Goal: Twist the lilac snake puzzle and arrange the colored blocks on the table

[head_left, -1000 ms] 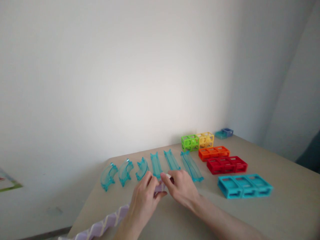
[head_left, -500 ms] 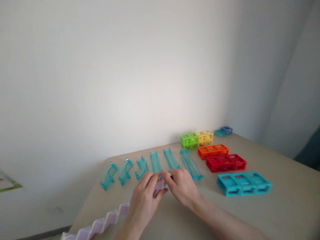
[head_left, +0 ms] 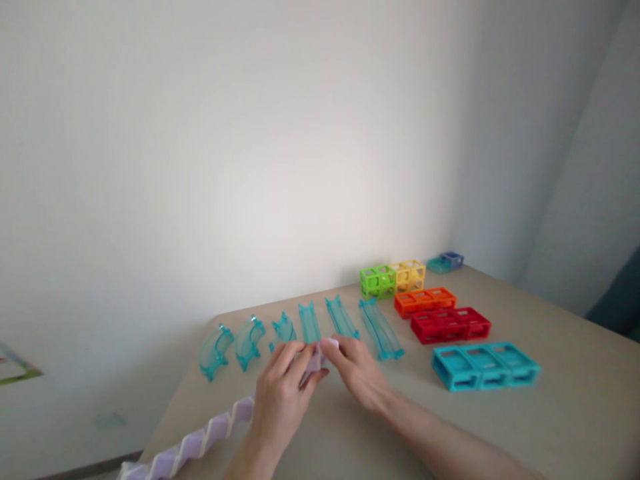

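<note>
A lilac-and-white snake puzzle (head_left: 203,440) of wedge-shaped segments runs from the lower left, passes behind my left wrist and comes out between my fingers. My left hand (head_left: 287,383) is closed, its thumb and fingers pinching segments near the far end. Against it, my right hand (head_left: 357,373) is closed too, thumb and fingers on the end piece, with a bit of lilac showing above the thumb. The part of the puzzle behind the left hand is hidden. Just beyond the hands lie clear teal straight track pieces (head_left: 310,321).
Curved teal track pieces (head_left: 216,352) lie at the left. At the right are teal (head_left: 486,365), red (head_left: 450,325) and orange frame blocks (head_left: 425,302), with green (head_left: 378,282) and yellow ones (head_left: 409,275) behind. A blue block (head_left: 453,260) sits at the far corner, near the wall.
Both hands have shifted slightly left and up with the snake puzzle. More of its end piece shows at the right thumb. The blocks and track pieces have stayed put.
</note>
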Demonstrator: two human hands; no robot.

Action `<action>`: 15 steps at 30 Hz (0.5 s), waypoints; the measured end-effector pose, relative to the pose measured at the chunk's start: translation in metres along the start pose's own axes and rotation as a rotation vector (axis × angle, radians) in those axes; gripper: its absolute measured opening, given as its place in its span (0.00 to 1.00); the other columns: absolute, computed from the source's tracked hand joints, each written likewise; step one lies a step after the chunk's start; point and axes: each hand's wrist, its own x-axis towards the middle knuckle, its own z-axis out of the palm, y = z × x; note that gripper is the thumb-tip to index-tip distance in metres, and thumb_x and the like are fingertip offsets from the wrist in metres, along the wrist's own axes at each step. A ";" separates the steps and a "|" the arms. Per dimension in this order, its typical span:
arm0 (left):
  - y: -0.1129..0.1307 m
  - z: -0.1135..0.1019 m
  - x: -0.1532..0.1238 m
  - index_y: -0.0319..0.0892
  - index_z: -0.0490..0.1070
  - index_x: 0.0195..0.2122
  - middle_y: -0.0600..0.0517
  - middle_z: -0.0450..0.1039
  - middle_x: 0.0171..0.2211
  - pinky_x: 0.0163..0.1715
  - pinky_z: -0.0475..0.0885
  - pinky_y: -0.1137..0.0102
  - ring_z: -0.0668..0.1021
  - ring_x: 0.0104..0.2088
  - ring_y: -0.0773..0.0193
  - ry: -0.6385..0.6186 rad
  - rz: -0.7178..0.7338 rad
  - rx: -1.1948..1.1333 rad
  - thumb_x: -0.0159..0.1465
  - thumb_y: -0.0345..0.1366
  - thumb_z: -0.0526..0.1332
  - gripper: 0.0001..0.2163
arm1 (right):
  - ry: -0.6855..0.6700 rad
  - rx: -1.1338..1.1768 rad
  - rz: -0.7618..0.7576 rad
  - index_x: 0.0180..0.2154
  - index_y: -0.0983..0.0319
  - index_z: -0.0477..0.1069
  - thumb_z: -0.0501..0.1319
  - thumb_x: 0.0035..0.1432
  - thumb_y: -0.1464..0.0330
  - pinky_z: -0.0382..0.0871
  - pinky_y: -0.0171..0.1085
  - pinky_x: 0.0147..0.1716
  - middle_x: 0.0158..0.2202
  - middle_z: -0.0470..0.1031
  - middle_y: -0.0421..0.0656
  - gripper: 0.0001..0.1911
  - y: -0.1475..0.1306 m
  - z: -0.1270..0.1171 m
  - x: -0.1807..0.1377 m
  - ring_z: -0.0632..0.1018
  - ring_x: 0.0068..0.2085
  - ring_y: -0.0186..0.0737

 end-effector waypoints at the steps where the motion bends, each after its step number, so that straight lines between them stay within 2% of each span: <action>1: -0.001 0.000 0.000 0.45 0.69 0.52 0.47 0.74 0.41 0.43 0.75 0.64 0.78 0.41 0.57 0.017 -0.001 -0.002 0.65 0.37 0.63 0.15 | 0.018 -0.037 -0.094 0.24 0.60 0.64 0.59 0.58 0.54 0.52 0.33 0.22 0.20 0.61 0.35 0.19 0.001 0.000 -0.001 0.61 0.23 0.32; 2: -0.002 0.000 0.001 0.45 0.69 0.54 0.47 0.75 0.42 0.44 0.75 0.64 0.78 0.42 0.57 0.031 -0.007 -0.003 0.65 0.38 0.63 0.16 | 0.031 -0.056 -0.148 0.27 0.60 0.66 0.61 0.57 0.55 0.53 0.32 0.22 0.20 0.63 0.35 0.16 0.002 0.000 -0.001 0.63 0.23 0.33; 5: -0.008 -0.001 0.002 0.45 0.67 0.57 0.45 0.75 0.46 0.45 0.75 0.64 0.79 0.46 0.55 0.026 -0.052 0.022 0.63 0.40 0.64 0.21 | 0.084 0.070 -0.120 0.28 0.60 0.66 0.60 0.58 0.56 0.52 0.32 0.19 0.16 0.61 0.33 0.15 0.006 -0.002 0.005 0.61 0.18 0.31; 7: -0.015 -0.003 0.002 0.43 0.69 0.54 0.44 0.75 0.46 0.42 0.76 0.63 0.80 0.44 0.54 -0.035 -0.111 0.092 0.63 0.40 0.64 0.19 | 0.220 0.198 -0.113 0.26 0.59 0.64 0.61 0.57 0.55 0.49 0.32 0.16 0.14 0.58 0.31 0.16 0.008 -0.008 0.013 0.58 0.16 0.30; 9: -0.022 -0.003 0.002 0.42 0.72 0.49 0.45 0.77 0.41 0.37 0.77 0.63 0.81 0.39 0.53 -0.116 -0.178 0.159 0.63 0.40 0.64 0.15 | 0.389 0.317 -0.132 0.25 0.59 0.62 0.62 0.55 0.53 0.47 0.31 0.15 0.13 0.56 0.30 0.19 0.007 -0.019 0.022 0.56 0.15 0.29; 11: -0.025 -0.002 0.002 0.42 0.74 0.45 0.46 0.79 0.36 0.34 0.76 0.64 0.82 0.35 0.54 -0.151 -0.235 0.149 0.63 0.41 0.63 0.11 | 0.481 0.432 -0.171 0.25 0.58 0.60 0.64 0.54 0.51 0.46 0.31 0.14 0.14 0.54 0.29 0.21 0.005 -0.028 0.027 0.55 0.15 0.28; 13: -0.023 -0.001 0.002 0.43 0.75 0.42 0.48 0.80 0.34 0.34 0.75 0.67 0.81 0.34 0.56 -0.136 -0.285 0.052 0.63 0.42 0.63 0.10 | 0.432 0.535 -0.199 0.26 0.59 0.61 0.65 0.52 0.50 0.47 0.30 0.14 0.15 0.55 0.29 0.22 0.004 -0.031 0.027 0.56 0.16 0.27; 15: -0.016 -0.001 0.005 0.44 0.76 0.40 0.49 0.80 0.34 0.33 0.73 0.68 0.80 0.33 0.58 -0.128 -0.362 -0.101 0.63 0.44 0.63 0.10 | 0.289 0.570 -0.183 0.29 0.60 0.64 0.68 0.49 0.50 0.50 0.29 0.14 0.17 0.58 0.30 0.22 0.004 -0.025 0.023 0.59 0.16 0.27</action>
